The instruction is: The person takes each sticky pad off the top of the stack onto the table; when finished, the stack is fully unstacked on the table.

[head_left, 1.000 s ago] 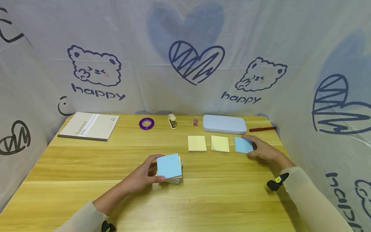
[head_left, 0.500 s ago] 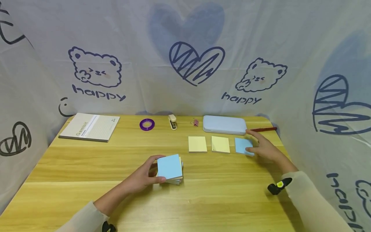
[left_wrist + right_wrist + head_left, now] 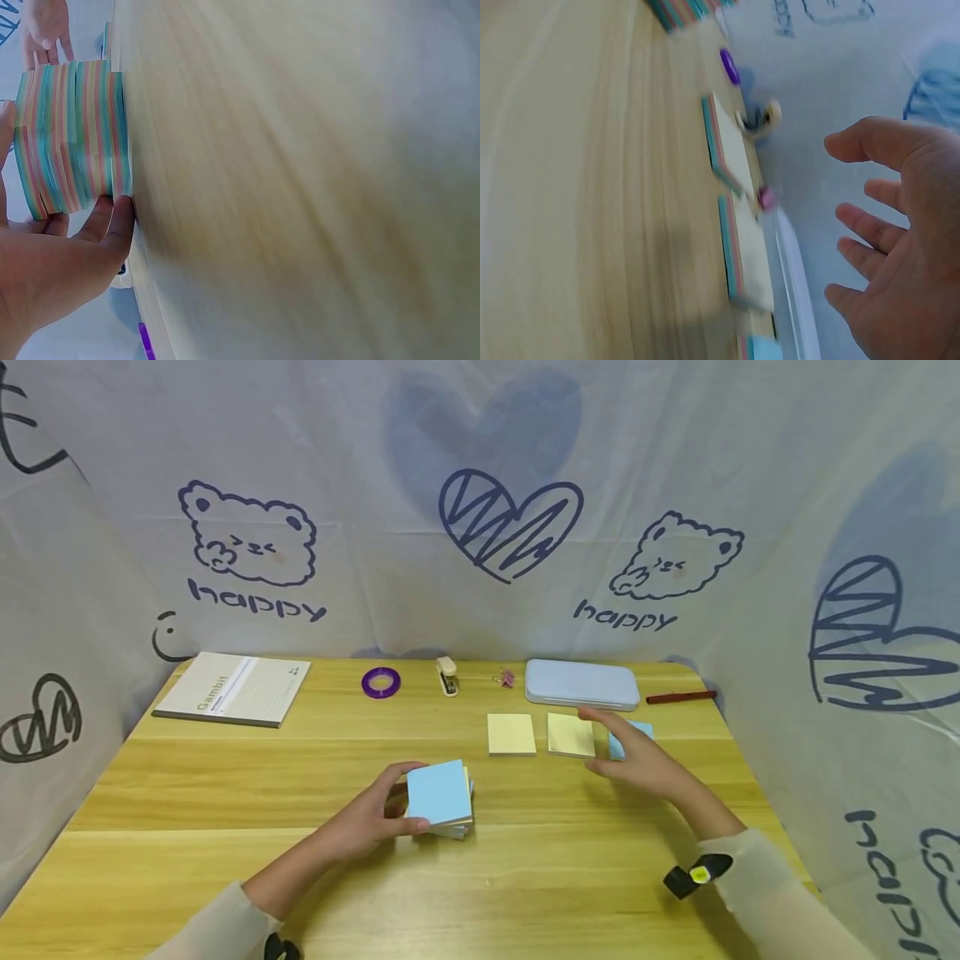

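My left hand (image 3: 375, 814) grips the sticky note block (image 3: 441, 795) at the middle of the frame, and my wide-open right hand (image 3: 637, 762) could bump the small blue pad (image 3: 643, 729) crooked.

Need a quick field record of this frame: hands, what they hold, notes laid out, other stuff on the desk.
left hand: grips the sticky note block, blue sheet on top
right hand: open, holds nothing, above the table
laid-out row: two yellow pads, one blue pad partly hidden by the right hand
back edge: notebook, purple tape roll, stapler, pink clip, blue case, red pen
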The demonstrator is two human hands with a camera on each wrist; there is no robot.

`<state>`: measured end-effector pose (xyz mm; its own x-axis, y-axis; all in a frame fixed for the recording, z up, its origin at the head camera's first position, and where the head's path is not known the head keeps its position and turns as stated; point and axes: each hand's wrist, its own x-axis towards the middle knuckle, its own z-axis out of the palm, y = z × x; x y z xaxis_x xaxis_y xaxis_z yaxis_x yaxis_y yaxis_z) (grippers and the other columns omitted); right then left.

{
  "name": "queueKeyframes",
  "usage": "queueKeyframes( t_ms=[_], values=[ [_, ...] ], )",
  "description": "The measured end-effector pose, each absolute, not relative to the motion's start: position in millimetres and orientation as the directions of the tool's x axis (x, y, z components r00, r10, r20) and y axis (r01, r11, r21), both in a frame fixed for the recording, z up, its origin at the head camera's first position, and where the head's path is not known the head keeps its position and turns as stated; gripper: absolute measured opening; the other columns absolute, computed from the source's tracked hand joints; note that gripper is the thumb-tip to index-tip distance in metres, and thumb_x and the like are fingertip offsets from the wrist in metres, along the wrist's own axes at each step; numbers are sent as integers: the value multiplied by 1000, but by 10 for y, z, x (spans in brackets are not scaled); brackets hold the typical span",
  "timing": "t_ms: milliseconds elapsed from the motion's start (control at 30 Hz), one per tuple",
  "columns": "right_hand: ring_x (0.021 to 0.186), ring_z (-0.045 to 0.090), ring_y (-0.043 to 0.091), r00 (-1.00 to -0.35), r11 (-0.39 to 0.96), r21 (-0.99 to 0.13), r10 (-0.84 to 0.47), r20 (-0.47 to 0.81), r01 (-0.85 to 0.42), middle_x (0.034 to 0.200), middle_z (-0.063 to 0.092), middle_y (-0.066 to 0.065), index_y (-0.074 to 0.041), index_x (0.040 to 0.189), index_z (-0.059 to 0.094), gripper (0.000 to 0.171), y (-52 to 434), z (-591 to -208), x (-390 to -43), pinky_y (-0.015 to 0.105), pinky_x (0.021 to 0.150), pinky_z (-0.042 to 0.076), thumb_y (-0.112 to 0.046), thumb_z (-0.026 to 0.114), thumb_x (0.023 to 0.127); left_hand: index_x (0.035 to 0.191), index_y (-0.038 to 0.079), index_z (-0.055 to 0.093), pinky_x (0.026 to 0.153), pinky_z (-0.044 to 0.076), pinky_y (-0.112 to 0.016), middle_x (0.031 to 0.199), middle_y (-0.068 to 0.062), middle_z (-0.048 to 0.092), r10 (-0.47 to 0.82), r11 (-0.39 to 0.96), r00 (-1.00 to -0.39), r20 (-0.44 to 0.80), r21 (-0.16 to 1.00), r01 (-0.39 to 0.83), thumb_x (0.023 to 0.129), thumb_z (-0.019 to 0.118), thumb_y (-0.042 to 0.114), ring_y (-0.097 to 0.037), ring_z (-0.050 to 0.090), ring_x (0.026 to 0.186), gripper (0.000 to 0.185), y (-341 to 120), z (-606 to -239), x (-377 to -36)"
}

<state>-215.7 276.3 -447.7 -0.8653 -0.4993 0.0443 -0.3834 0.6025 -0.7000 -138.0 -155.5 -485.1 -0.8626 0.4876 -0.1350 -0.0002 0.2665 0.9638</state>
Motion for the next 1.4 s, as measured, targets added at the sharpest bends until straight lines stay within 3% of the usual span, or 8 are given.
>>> queueKeyframes(
  t_ms=[200, 533, 867, 1000, 1400],
  values=[
    [151, 32, 39, -816, 555, -711, -576, 45, -431, 164, 37, 9, -16, 162, 33, 79, 2443, -4437, -2030, 69, 117, 29, -26, 75, 96, 157, 12, 29, 108, 45, -52, 151, -26, 43, 490, 265, -862, -134, 964, 1, 95, 77, 25, -49, 39, 143, 80, -1557, -4859, -1385],
    [151, 34, 34, -752, 533, -704, -659, 3, -470, 164, 36, 6, -24, 162, 33, 80, 1916, -4383, -1884, 63, 117, 33, -25, 75, 94, 157, 12, 29, 108, 45, -51, 151, -25, 42, 489, 266, -862, -134, 964, 1, 94, 77, 25, -49, 39, 143, 80, -1559, -4843, -1377],
    [151, 34, 27, -672, 499, -702, -739, -38, -509, 166, 33, 4, -21, 163, 31, 91, 1370, -4446, -1847, 52, 120, 35, -44, 80, 90, 157, 13, 29, 107, 48, -55, 155, -27, 36, 500, 257, -856, -134, 966, -1, 95, 77, 25, -53, 34, 145, 79, -1561, -4847, -1380],
    [148, 38, 27, -646, 469, -706, -763, -21, -530, 164, 35, 8, -12, 162, 33, 95, 1197, -4443, -1814, 49, 119, 38, -40, 84, 87, 157, 13, 27, 108, 47, -55, 157, -28, 33, 510, 250, -850, -133, 968, -1, 96, 76, 25, -54, 32, 146, 79, -1565, -4842, -1383],
    [134, 52, 23, -677, 508, -669, -736, -11, -542, 152, 47, 8, -11, 157, 42, 85, 1004, -4474, -1768, 39, 108, 49, -31, 85, 87, 158, 14, 28, 112, 41, -61, 162, -25, 28, 505, 268, -852, -138, 963, 2, 97, 75, 26, -53, 25, 150, 78, -1568, -4817, -1386]
  ],
)
